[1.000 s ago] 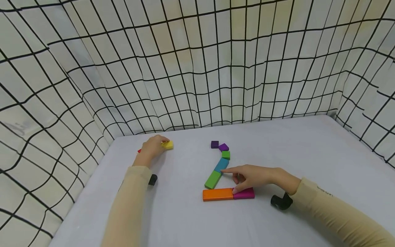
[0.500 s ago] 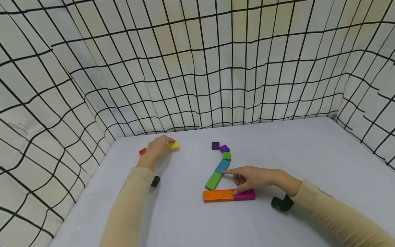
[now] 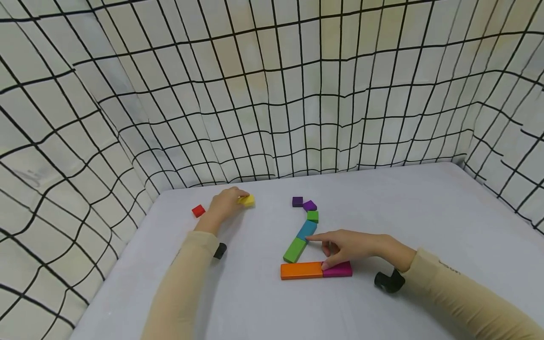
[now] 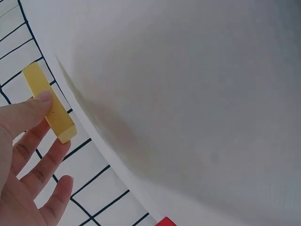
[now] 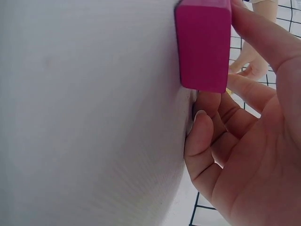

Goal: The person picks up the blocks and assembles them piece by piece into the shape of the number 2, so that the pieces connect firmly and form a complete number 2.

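Observation:
My left hand (image 3: 224, 206) pinches a yellow block (image 3: 249, 201) at the far left of the table; the left wrist view shows the thumb on one face of this long bar (image 4: 55, 111). Behind that hand sits a red block (image 3: 198, 210). My right hand (image 3: 352, 244) reaches over a magenta block (image 3: 340, 269), its thumb on that block near the seam with the orange block (image 3: 301, 271). Its straight index finger touches the line where a blue block (image 3: 307, 230) meets a long green block (image 3: 293, 251). The other right fingers are bent, holding nothing visible.
Beyond the blue block, a small green block (image 3: 312, 216), a purple block (image 3: 310, 206) and a dark purple block (image 3: 297, 201) continue the curved row. White cloth covers the table (image 3: 408, 203). Black netting (image 3: 280, 101) over white sheets encloses the back and sides.
My left hand has shifted right with the yellow block, leaving the red block fully uncovered. My right hand and the row of blocks have stayed in place.

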Tool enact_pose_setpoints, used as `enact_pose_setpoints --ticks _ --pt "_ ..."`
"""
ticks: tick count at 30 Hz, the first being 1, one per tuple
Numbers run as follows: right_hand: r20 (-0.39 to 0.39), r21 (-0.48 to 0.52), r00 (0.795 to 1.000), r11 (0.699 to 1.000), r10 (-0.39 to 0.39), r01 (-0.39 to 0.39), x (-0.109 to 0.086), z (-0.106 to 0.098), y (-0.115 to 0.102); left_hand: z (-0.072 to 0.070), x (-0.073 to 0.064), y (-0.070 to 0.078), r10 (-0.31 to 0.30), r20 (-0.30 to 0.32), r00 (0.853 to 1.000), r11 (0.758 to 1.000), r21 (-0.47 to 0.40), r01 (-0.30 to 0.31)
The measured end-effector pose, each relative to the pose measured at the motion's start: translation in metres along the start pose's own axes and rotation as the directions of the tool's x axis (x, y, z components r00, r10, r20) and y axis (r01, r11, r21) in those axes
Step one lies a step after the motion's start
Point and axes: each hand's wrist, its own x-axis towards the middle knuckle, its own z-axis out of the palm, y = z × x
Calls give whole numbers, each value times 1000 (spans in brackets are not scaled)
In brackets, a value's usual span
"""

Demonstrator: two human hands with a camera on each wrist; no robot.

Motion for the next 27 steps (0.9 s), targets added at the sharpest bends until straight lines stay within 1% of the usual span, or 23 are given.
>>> enact_pose_setpoints --ticks 4,9,17,22,27 --pt "-2 4 1000 1000 4 -4 0 0 1 2 1 4 11 8 1000 1000 3 -11" --pt "-5 -14 1000 1000 8 -8 1 2 3 3 2 12 24 15 1000 999 25 -24" --pt "-5 -18 1000 1000 3 -4 1 1 2 8 5 22 84 -9 996 995 51 -84" --pt "-3 -20 1000 1000 6 -6 2 1 2 10 7 27 82 -8 997 995 60 -82" --pt "-2 -21 1000 1000 12 -12 2 1 3 12 9 36 81 5 997 995 48 -82"
